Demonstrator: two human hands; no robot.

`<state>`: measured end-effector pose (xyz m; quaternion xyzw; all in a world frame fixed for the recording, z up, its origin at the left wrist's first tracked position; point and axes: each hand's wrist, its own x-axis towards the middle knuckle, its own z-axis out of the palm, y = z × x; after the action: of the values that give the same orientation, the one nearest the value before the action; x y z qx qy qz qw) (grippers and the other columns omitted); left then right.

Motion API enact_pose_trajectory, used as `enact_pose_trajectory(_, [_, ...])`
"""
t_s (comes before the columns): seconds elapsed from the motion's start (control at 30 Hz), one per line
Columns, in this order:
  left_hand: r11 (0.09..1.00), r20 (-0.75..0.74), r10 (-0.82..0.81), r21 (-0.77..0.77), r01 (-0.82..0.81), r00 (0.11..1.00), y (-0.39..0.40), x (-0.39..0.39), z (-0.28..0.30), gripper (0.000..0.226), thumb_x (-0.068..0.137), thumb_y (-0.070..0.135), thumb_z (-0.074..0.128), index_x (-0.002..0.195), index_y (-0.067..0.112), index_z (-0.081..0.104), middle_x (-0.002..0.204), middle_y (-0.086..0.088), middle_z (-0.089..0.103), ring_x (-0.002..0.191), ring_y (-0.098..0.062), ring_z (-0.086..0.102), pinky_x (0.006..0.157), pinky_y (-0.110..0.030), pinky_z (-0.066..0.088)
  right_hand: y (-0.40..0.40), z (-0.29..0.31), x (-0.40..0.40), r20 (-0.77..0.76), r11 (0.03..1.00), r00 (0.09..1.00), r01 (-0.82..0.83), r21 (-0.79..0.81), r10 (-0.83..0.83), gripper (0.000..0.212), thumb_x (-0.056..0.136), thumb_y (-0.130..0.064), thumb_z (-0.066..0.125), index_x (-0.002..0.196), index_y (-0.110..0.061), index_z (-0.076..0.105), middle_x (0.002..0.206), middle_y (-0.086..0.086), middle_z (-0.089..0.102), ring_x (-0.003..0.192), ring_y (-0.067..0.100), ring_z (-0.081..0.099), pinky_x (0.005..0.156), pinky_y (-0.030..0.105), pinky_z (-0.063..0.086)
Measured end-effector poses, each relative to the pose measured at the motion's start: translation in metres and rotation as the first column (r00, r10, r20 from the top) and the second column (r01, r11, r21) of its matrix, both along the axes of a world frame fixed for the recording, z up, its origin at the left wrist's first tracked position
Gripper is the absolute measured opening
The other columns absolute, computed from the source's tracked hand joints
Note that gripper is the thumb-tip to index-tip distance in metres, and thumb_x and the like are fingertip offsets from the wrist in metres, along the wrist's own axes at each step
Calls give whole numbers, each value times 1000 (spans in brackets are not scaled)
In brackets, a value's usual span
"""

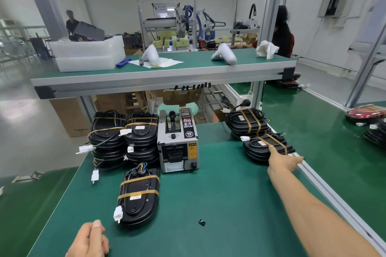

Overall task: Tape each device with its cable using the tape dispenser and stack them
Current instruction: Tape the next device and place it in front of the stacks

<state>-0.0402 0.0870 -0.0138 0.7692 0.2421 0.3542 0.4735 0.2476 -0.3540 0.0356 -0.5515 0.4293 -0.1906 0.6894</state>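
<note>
**Taped black devices: stiff shells, loose plugs, grip at the flanks**

The right hand (282,161) reaches to the right edge of the desk (229,204) and rests on the near end of the front stack of devices (265,148); whether its fingers curl round the lowest shell is hidden, so I cannot tell if it grasps. The left hand (89,240) lies at the near edge, loosely clenched, holding nothing.

One taped device (139,196) lies flat near the middle-left of the desk, two bands of tan tape across it, its white plug (118,214) dangling at the near end. More stacks (123,137) stand at the far left corner, and another stack (246,123) toward the far right. The tape dispenser (177,142) sits between them.

The shells look like hard, smooth plastic: probably rigid, moderately light, somewhat slippery. Gripping across the long flanks seems safest; the cable and plug are floppy and may snag, and pulling on the tape could peel it.

The desk has a green mat, likely with some grip, and an aluminium rail along the right edge. A shelf (163,69) overhangs the far edge, limiting headroom for tall stacks.
</note>
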Motion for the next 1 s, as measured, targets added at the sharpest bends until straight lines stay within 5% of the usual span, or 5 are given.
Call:
enact_pose_trajectory(0.23, [989,30,10,-150,-5,999,-1,-1,-6,31,103,30,64,75,19,63,47,-11,55,34,-17,40,35,-19,32,9,-4,-83,309,943,891,-317,-99,332,110,83,-24,89,164,-34,15,144,-6,57,132,23,58,112,55,47])
enact_pose_trajectory(0.4, [960,40,-1,-279,12,999,8,-1,-5,24,109,14,62,86,8,67,67,-28,67,41,-23,60,43,-28,48,54,43,-131,449,735,588,-603,-310,673,99,86,-4,82,162,-34,25,135,-13,67,99,7,73,96,36,59])
enact_pose_trajectory(0.57, [966,3,-54,-252,53,999,-2,-18,20,14,110,21,59,104,26,71,92,14,82,102,0,66,89,-19,45,109,102,-168,191,206,102,-699,-685,976,95,87,-21,80,160,-42,23,140,-13,66,103,4,63,100,22,49])
enact_pose_trajectory(0.7, [972,30,-158,-171,160,987,-9,-33,38,10,109,27,61,116,27,68,101,18,82,103,12,64,85,0,40,149,110,-191,-124,-212,-182,-612,-762,975,96,93,-20,76,161,-48,15,144,-19,61,135,14,55,111,22,40])
enact_pose_trajectory(1.0, [834,-15,-550,-54,548,835,-21,-56,26,60,102,54,54,149,17,59,142,6,70,136,-18,64,113,-37,50,184,102,-216,-425,-527,-313,-461,-714,849,105,90,-15,73,160,-55,5,142,-33,56,138,-1,49,114,34,41])
